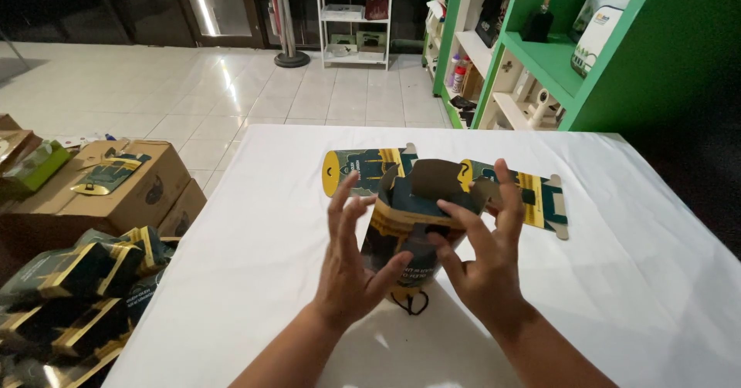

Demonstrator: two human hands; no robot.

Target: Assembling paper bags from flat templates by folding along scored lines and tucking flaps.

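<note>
Both my hands hold a dark green and yellow printed carton, partly folded into shape, upright above the white table. My left hand grips its left side with the thumb on the front and fingers spread. On the right side, my right hand has its fingers pressing the top flap. A black cord loop hangs below the carton. Behind it, two flat unfolded cartons lie on the table, one at the left and one at the right.
A pile of finished dark green and yellow packs lies on the floor at the left, beside brown cardboard boxes. Green shelves with goods stand at the back right. A white rack stands far behind on the tiled floor.
</note>
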